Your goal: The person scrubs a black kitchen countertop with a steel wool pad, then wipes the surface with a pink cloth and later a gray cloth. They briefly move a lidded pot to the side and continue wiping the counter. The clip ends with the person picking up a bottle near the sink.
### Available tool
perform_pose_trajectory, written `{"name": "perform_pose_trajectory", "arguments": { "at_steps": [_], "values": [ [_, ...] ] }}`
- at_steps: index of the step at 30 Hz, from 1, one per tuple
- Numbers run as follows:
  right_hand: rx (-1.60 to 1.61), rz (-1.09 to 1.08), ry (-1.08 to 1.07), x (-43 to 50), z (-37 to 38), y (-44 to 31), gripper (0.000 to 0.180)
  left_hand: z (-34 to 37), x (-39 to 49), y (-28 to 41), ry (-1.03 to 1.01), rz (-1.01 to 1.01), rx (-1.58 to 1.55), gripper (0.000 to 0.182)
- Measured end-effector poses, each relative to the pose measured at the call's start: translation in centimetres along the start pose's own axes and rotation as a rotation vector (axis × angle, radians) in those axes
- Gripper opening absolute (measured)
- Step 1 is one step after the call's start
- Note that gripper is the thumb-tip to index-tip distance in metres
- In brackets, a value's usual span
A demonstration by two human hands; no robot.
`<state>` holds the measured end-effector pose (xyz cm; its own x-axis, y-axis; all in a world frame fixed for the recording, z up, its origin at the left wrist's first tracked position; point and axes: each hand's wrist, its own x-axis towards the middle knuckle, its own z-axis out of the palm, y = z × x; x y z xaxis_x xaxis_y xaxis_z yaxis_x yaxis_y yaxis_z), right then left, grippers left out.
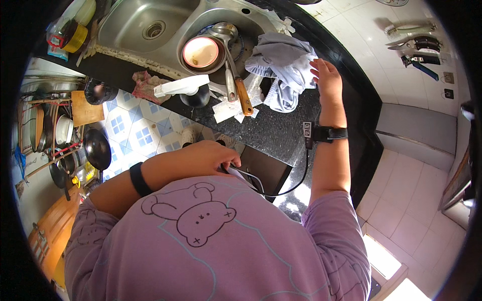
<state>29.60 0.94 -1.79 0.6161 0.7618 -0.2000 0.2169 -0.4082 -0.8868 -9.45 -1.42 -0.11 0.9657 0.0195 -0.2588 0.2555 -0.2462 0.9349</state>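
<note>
My right hand (327, 77) is at the right edge of a crumpled grey-blue garment (288, 62) with an elastic band. Its fingers are slightly apart and meet the cloth's edge; no firm hold shows. The garment lies partly over the right sink basin's rim and on the black speckled countertop (271, 131). My left hand (224, 156) is bent in front of my belly by the shirt hem, its fingers curled near a black cable (297, 184) and a white cord (252, 177); its grip is hidden. A small device (307, 129) with buttons hangs by my right wrist.
In the steel sink's right basin (260, 22) lie a red-rimmed bowl (200, 52), a ladle (226, 32) and a wooden-handled utensil (244, 99). A red cloth (147, 84) and a white-handled item (182, 85) sit at the counter edge. A pan rack (56, 131) stands left; pruning shears (418, 44) hang right.
</note>
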Motion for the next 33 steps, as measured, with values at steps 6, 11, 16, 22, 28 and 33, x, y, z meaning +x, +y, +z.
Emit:
{"name": "perform_pose_trajectory", "arguments": {
  "at_steps": [6, 11, 16, 22, 28, 33],
  "values": [
    [-0.398, -0.598, -0.249, 2.7, 7.0, 3.3, 0.033, 0.7, 0.4, -0.3, 0.038, -0.014, -0.028, 0.045],
    [-1.121, -0.522, -0.133, 6.4, 7.6, 4.4, 0.064, 1.2, 1.1, -0.6, -0.022, -0.082, -0.032, 0.044],
    [-1.205, -0.160, 0.031, 8.4, 4.4, 6.4, 0.090, 1.8, 0.9, -1.1, 0.007, -0.155, -0.059, 0.042],
    [-1.105, -0.266, 0.078, 7.3, 4.0, 8.1, 0.084, 2.2, 1.1, -1.5, -0.003, -0.189, -0.106, 0.041],
    [-1.107, -0.394, 0.037, -3.5, 7.2, 9.5, 0.070, 1.7, 2.4, -0.6, -0.021, -0.069, 0.007, 0.039],
    [-1.071, -0.499, -0.001, -13.1, 8.4, 10.3, 0.064, 1.6, 4.1, 1.1, -0.099, -0.004, 0.071, 0.042]
  ]
}}
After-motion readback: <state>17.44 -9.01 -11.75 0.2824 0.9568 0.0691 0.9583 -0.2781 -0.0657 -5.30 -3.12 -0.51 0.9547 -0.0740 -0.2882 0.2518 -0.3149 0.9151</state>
